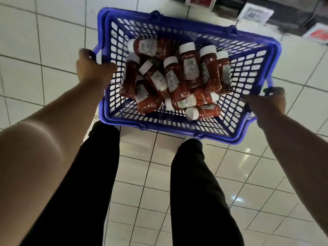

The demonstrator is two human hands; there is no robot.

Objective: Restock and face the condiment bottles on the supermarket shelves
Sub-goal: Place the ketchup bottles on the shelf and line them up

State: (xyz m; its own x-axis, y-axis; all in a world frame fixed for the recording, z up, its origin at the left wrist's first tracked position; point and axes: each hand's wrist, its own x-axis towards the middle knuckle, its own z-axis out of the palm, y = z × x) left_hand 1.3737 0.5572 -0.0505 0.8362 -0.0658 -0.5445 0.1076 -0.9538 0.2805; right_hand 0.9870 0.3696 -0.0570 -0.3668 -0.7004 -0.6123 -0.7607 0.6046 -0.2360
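Blue basket (248, 61) held over tiled floor (53, 41), shelf edge (252, 15) just ahead. Left hand (92, 68), right hand (268, 105) each clenched round handle. Ketchup bottles (190, 68) heaped loose inside (some toppled). Advice: carry level, set down gently beside shelf.

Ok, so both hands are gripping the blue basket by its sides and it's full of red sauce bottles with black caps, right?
Not quite: the caps are white, not black, as the head view shows. The rest holds: the left hand and right hand grip the sides of the blue basket, which holds the red sauce bottles.
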